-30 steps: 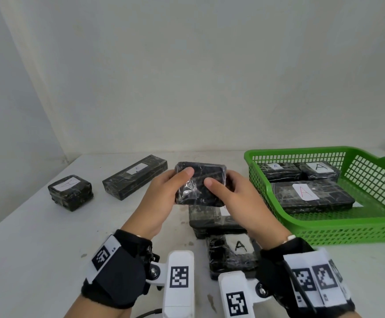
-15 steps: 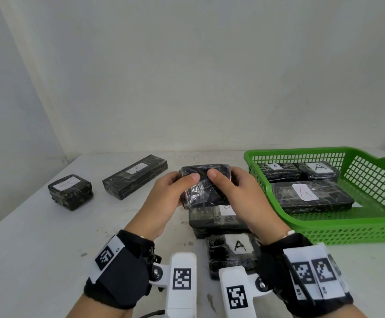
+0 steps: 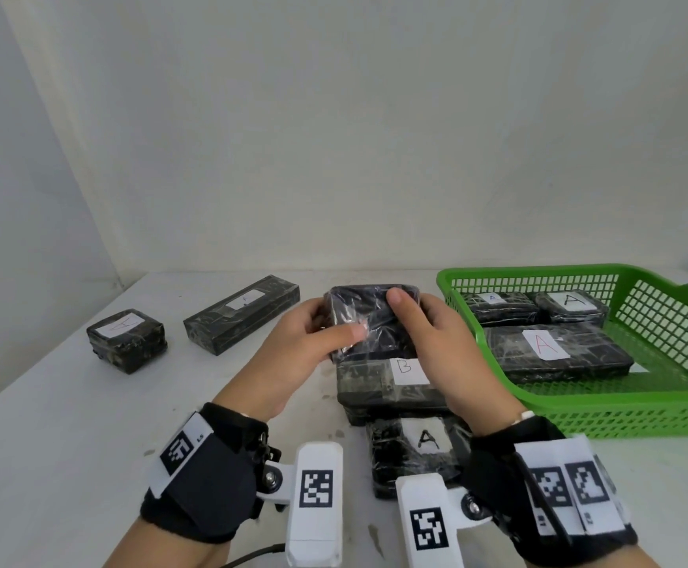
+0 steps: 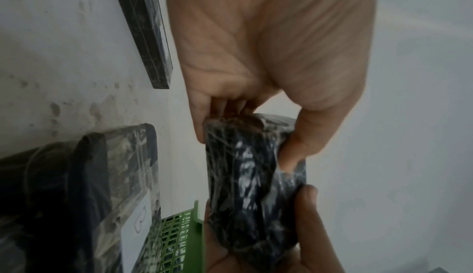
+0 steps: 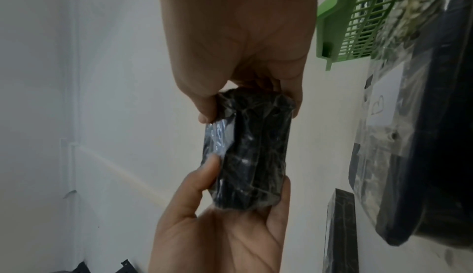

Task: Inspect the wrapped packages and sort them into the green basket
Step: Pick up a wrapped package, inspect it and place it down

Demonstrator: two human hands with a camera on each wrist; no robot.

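A small black package (image 3: 369, 317) wrapped in clear film is held above the table between both hands. My left hand (image 3: 334, 326) grips its left end, thumb on the near face. My right hand (image 3: 412, 307) grips its right end, thumb on the top edge. No label shows on the faces I see. The wrist views show the package (image 4: 250, 186) (image 5: 250, 156) pinched at both ends, with my left hand (image 4: 245, 148) and my right hand (image 5: 249, 113) holding it. The green basket (image 3: 621, 416) stands to the right and holds three packages labelled A.
On the white table lie a package labelled B (image 3: 387, 383) right under my hands, a package labelled A (image 3: 412, 453) nearer me, a long package (image 3: 243, 313) at the back left and a small square one (image 3: 127, 340) far left.
The held package has been turned in my hands. My left thumb slid down its near face and my right thumb moved up to the top edge.
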